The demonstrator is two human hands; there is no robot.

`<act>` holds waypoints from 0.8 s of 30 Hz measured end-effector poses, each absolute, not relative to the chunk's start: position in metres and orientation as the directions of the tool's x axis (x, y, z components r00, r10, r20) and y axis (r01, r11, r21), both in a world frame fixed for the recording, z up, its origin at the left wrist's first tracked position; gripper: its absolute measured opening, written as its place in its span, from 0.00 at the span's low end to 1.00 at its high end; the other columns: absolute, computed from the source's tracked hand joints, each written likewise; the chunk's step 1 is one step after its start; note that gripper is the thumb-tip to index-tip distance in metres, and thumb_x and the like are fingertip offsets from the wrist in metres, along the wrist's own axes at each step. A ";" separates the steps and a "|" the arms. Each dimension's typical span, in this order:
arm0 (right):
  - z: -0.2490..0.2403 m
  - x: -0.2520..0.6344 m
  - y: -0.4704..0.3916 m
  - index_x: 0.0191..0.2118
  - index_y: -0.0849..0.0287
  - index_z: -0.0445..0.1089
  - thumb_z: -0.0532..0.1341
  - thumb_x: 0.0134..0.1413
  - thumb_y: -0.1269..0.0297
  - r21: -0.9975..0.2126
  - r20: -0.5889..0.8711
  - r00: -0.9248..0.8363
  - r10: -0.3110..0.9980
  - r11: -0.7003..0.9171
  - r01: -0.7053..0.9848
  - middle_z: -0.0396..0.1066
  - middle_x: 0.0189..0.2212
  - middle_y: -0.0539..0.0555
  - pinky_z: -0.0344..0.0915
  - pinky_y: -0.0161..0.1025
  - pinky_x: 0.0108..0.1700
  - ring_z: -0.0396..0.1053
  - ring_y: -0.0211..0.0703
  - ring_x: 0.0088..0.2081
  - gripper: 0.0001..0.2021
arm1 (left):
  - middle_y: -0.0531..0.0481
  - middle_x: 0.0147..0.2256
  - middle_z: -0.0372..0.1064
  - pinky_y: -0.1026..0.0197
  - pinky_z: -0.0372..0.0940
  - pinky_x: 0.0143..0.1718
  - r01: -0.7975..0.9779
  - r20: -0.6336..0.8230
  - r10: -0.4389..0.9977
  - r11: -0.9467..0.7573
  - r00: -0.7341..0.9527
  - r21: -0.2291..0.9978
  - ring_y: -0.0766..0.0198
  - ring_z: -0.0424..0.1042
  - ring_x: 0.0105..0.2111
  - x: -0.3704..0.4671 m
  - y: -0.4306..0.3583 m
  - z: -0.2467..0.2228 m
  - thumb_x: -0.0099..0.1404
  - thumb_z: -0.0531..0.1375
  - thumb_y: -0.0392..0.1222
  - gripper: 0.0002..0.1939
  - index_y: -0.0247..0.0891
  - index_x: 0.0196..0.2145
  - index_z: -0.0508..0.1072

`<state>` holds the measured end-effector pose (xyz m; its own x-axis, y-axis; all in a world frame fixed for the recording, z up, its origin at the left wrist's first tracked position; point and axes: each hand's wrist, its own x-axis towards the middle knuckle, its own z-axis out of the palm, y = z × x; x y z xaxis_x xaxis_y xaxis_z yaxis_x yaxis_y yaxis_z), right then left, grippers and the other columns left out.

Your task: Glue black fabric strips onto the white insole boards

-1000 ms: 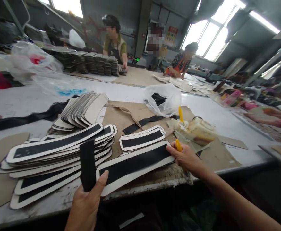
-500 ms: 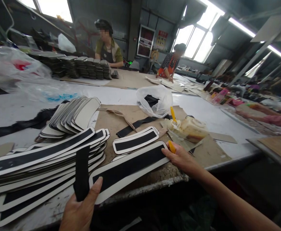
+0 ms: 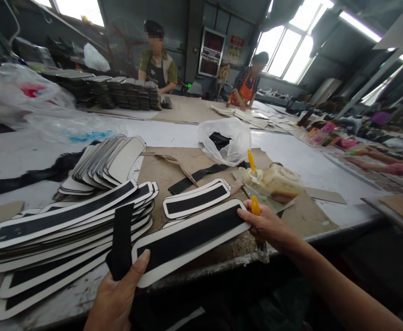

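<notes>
Both hands hold a long white panel (image 3: 222,239) with a black strip (image 3: 187,238) lying along its middle, tilted up toward the right above the table's front edge. My left hand (image 3: 117,294) is closed on its near left end, thumb on top, and also grips a black strip piece (image 3: 122,234) that stands up beside the panel. My right hand (image 3: 268,223) pinches the far right corner and keeps a yellow-handled brush (image 3: 256,206) in the same grip, its lower end hanging below the hand. Behind the panel lie smaller white pieces with black strips (image 3: 198,198).
To the left are a stack of similar panels (image 3: 73,230) and a fanned stack of white pieces (image 3: 118,161). Beyond are a glue container (image 3: 280,179) with another yellow handle (image 3: 251,161) and a plastic bag (image 3: 236,142). Two people (image 3: 158,69) work across the table; another's arms (image 3: 377,161) reach in at right.
The view has shifted slightly. Both hands keep their grip on the panel, while the brush in my right hand shows more of its lower end. The person in the orange apron has changed posture.
</notes>
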<state>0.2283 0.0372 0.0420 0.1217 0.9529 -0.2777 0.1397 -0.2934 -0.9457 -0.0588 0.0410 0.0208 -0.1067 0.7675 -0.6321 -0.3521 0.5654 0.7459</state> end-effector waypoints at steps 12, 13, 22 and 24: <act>0.039 0.229 0.035 0.28 0.57 0.54 0.63 0.49 0.51 -0.953 -0.286 0.108 0.952 -0.294 0.067 0.48 0.17 0.41 0.42 0.29 0.17 0.44 0.27 0.17 0.19 | 0.47 0.37 0.76 0.59 0.71 0.35 -0.412 -0.527 0.848 0.463 -0.052 0.785 0.53 0.75 0.36 -0.058 0.042 0.024 0.48 0.68 0.41 0.23 0.37 0.43 0.73; 0.041 0.228 0.034 0.28 0.57 0.55 0.63 0.49 0.51 -0.955 -0.292 0.100 0.951 -0.296 0.020 0.48 0.17 0.40 0.41 0.28 0.17 0.43 0.27 0.16 0.18 | 0.47 0.37 0.76 0.59 0.71 0.35 -0.432 -0.536 0.843 0.467 -0.044 0.771 0.53 0.75 0.37 -0.059 0.042 0.024 0.47 0.68 0.40 0.24 0.37 0.44 0.73; 0.040 0.221 0.023 0.30 0.57 0.57 0.64 0.50 0.53 -0.939 -0.320 0.077 0.944 -0.305 -0.159 0.48 0.17 0.40 0.42 0.26 0.18 0.41 0.27 0.16 0.16 | 0.48 0.34 0.76 0.59 0.71 0.30 -0.532 -0.630 0.776 0.522 -0.028 0.667 0.54 0.75 0.32 -0.067 0.044 0.018 0.47 0.68 0.37 0.22 0.39 0.43 0.74; 0.037 0.221 0.023 0.30 0.57 0.57 0.63 0.51 0.51 -0.950 -0.306 0.080 0.949 -0.298 -0.095 0.49 0.17 0.41 0.42 0.27 0.18 0.43 0.27 0.17 0.17 | 0.49 0.34 0.76 0.61 0.70 0.28 -0.502 -0.607 0.794 0.514 -0.028 0.695 0.56 0.75 0.30 -0.068 0.043 0.018 0.47 0.68 0.39 0.21 0.40 0.41 0.74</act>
<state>0.2214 0.0235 0.0372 0.0798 0.9487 -0.3058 -0.0945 -0.2982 -0.9498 -0.0678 0.0429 0.0180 -0.0275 0.7938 -0.6075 -0.5025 0.5144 0.6949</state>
